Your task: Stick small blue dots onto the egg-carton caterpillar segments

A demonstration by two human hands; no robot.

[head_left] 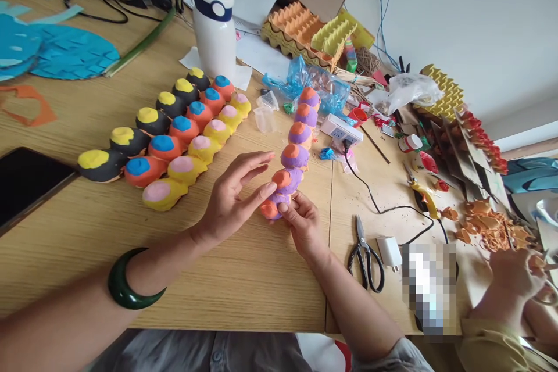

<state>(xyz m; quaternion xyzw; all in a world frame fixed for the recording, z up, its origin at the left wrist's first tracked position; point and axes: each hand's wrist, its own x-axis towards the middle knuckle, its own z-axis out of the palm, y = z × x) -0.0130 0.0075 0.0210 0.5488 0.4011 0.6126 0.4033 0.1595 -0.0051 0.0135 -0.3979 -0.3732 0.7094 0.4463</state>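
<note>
My right hand (308, 226) grips the near end of a purple egg-carton strip (288, 181), a row of bumps capped with orange clay, with the thumb on its side. The strip slants up and away from me. My left hand (233, 195) is beside it, fingers stretched out and apart, thumb tip at an orange cap near the close end. To the left lie three more painted strips side by side: a black strip with yellow caps (126, 142), a red-orange strip with blue caps (165, 145), and a yellow strip with pink caps (194, 157).
Behind stands a white bin (213, 29). Right of me are a power strip (342, 129), black-handled scissors (365, 258), a charger (389, 251) and egg-carton scraps (490, 226). A co-worker's hand (514, 273) is at far right. A dark phone (32, 180) lies left.
</note>
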